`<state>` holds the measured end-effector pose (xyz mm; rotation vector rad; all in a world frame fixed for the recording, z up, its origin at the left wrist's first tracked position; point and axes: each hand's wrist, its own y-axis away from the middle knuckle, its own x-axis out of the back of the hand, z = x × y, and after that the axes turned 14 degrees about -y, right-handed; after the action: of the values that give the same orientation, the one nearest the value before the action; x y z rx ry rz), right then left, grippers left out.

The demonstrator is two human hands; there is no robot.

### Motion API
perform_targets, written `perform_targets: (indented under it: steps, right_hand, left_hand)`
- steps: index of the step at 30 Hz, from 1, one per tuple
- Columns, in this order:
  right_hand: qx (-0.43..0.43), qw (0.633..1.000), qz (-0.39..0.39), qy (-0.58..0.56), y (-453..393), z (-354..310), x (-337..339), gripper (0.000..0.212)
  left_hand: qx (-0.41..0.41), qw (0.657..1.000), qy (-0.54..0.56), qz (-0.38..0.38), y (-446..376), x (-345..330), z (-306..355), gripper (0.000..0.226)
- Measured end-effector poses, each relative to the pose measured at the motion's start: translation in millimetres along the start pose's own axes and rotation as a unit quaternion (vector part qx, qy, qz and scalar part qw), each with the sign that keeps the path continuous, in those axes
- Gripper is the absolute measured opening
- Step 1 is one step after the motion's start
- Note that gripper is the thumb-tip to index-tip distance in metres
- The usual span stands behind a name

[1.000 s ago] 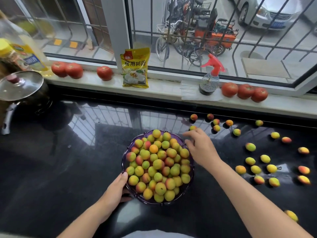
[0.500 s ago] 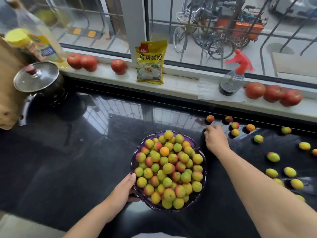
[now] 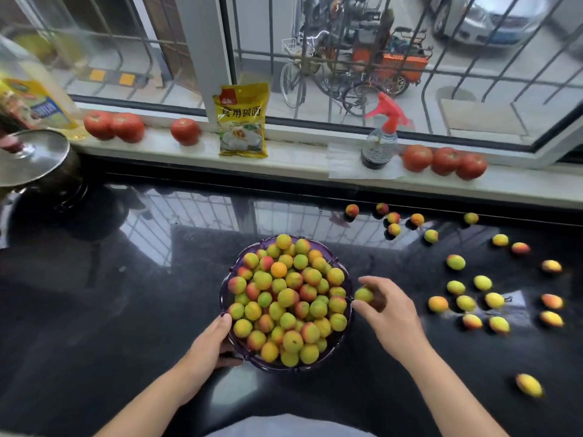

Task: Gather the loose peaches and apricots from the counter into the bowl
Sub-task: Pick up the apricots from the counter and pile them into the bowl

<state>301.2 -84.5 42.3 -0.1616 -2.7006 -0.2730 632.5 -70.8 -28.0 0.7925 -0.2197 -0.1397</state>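
The left hand (image 3: 209, 345) grips the heaped purple glass bowl (image 3: 224, 296), steadying it, while the right hand (image 3: 386, 310) pinches a small yellow-green fruit (image 3: 363, 294) beside its rim.

Right hand (image 3: 386, 313) back from far cluster of loose fruit, now at bowl's (image 3: 224, 299) right rim, fingers pinching small yellow-green fruit (image 3: 363, 294) picked up since; half second ago fingers were down on surface.
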Motion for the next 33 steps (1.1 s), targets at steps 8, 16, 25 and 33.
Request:
perform_targets:
  steps: [8, 16, 25, 33]
  right_hand:
    - [0.064, 0.993, -0.09, -0.041, 29, -35, -28, 0.036]
    - [0.084, 0.99, -0.104, 0.042, 43, -42, -61, 0.043]
    - [0.337, 0.885, -0.117, 0.3, 58, -5, -101, 0.028]
    - [0.268, 0.928, -0.085, 0.245, 63, -1, -93, 0.05]
  left_hand:
    - [0.013, 1.0, 0.025, -0.013, 4, -2, 8, 0.033]
    - [0.052, 0.995, 0.049, -0.073, 19, -2, 12, 0.034]
    - [0.07, 0.982, 0.023, -0.173, 40, -26, -4, 0.033]
    - [0.039, 0.977, -0.093, -0.188, 29, 22, 11, 0.04]
